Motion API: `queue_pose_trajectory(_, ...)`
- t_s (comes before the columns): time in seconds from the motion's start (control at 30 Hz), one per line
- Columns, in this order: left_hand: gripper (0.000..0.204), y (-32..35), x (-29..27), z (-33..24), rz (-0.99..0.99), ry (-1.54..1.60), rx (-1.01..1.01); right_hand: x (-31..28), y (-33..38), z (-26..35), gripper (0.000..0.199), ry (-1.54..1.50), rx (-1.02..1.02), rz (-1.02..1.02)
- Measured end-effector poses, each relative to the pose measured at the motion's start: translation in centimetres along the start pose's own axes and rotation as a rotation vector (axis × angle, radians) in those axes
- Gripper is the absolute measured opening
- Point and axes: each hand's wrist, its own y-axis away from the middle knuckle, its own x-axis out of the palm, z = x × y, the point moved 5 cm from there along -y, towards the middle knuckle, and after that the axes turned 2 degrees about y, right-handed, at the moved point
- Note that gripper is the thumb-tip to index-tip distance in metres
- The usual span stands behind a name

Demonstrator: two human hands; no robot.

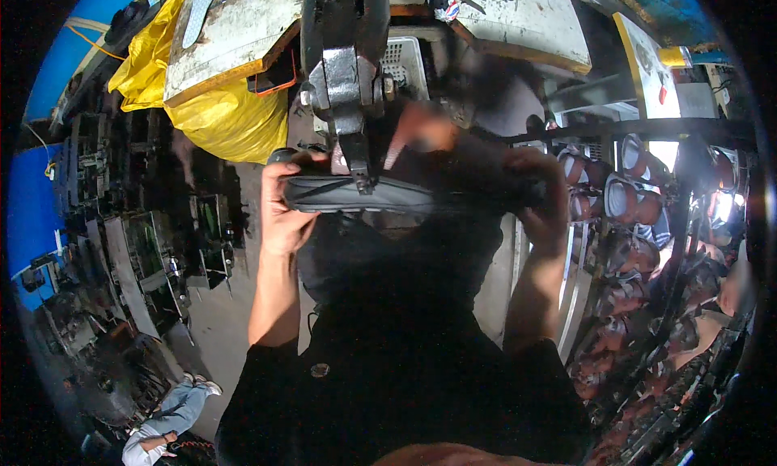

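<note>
The dark shoe [380,195] is held level with its long axis running left-right — clenched at one end by the left hand [285,211], at the other by the right hand [546,199] — under the metal press head [348,81].

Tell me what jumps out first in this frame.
At centre, both hands, left and right, grip the ends of a long dark flat shoe-like piece held under the grey metal head of a press-like machine. A bright yellow plastic sheet hangs upper left, beneath a worn white board. Racks of brown shoes fill the right side.
</note>
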Motion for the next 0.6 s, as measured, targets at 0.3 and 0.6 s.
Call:
queue_pose_trajectory(0.3, 0.064, 0.5, -3.9, -3.5, -0.101, -0.245, 0.025, 5.5, -2.2, -0.5, 0.057, -0.284, 0.176, -0.027)
queue_pose_trajectory(0.6, 0.064, 0.4, -6.8, -5.1, -0.195, -0.307, 0.009, 8.2, -2.4, -2.8, 0.038, -0.275, 0.106, 0.034)
